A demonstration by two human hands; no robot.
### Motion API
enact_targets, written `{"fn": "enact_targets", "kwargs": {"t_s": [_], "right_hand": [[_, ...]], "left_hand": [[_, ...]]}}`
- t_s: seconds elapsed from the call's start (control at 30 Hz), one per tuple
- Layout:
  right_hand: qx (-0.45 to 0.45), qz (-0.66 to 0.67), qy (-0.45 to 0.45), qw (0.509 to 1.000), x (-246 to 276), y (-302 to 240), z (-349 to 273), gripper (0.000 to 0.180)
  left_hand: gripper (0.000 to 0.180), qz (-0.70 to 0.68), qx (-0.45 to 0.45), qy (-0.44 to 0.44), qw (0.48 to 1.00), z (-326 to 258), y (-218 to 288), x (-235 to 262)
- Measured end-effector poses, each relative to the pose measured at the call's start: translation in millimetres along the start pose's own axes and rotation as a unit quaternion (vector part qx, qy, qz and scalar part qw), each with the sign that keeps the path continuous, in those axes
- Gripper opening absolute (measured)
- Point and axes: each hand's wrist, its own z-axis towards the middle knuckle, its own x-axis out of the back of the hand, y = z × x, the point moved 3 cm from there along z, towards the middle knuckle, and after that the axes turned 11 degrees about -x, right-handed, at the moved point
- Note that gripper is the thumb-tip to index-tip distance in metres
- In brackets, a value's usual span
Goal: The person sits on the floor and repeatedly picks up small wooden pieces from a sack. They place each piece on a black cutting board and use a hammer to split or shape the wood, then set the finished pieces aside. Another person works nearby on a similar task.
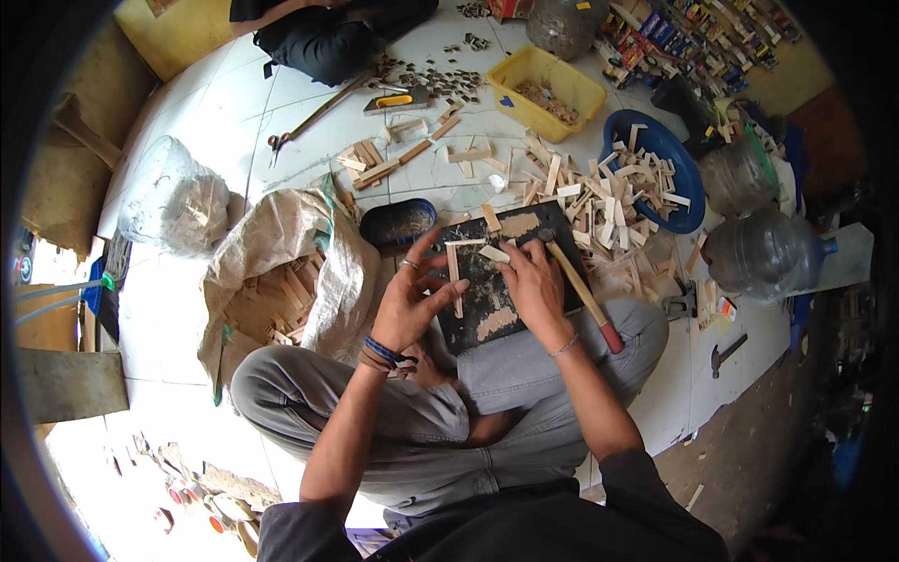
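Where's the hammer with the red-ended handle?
Head view, right of centre: the hammer lies partly on the black board, beside the right hand, red end near the right knee.

Washed-out lower left, dim lower right, dark fisheye rim

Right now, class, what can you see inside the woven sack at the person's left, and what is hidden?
Inside the sack, thin wooden pieces lie heaped. The top layer covers whatever is beneath, and the sack's bottom cannot be seen.
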Motion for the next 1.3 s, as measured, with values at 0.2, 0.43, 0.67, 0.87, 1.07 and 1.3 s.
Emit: {"fn": "enact_targets", "kwargs": {"t_s": [0.2,0.43,0.67,0.87,1.07,1.3], "right_hand": [[0.001,0.134,0.014,0.991,27,-8,6,0.019],[-0.133,0.47,-0.145,0.861,72,-21,-10,0.014],[-0.086,0.363,-0.092,0.923,80,-37,-17,0.021],[0.051,0.246,-0.005,0.968,95,-46,-17,0.021],[0.05,0.282,-0.053,0.957,89,-46,-21,0.016],[0.081,0.261,-0.051,0.961,93,-47,-24,0.021]], "left_hand": [[0.05,-0.004,-0.031,-0.014,0.999,1,-10,-2],[0.04,-0.027,-0.028,-0.03,0.999,-1,-8,-13],[0.037,-0.032,-0.031,-0.042,0.998,-6,0,-18],[0.038,-0.029,-0.022,-0.067,0.997,-6,2,-19],[0.037,-0.012,-0.041,-0.073,0.996,-8,1,-19],[0.038,-0.012,-0.063,-0.052,0.997,-6,2,-19]]}}
